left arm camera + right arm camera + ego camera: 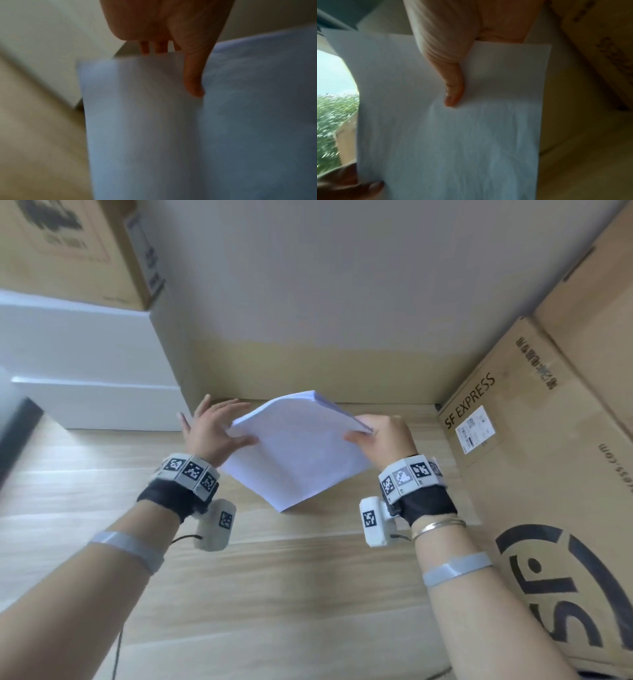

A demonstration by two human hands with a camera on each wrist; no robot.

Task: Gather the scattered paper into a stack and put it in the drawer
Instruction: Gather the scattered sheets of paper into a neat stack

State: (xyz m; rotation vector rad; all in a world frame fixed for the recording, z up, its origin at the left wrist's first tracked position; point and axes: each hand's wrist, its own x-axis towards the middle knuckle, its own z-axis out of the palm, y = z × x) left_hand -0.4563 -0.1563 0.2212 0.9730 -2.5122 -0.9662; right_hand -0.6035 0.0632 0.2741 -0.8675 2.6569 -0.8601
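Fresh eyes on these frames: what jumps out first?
The stack of white paper at centre frame, tilted with one corner down toward the wooden floor, held between the left hand and the right hand, thumbs on its near face. Next, the big SF EXPRESS cardboard box at right, and a white cabinet at left. No drawer is identifiable here.

White paper stack, unprinted. Pale wood-grain floor beneath. Right of stack: brown cardboard box, black lettering. Left of stack: white cabinet. Black-and-white checkered wrist bands.
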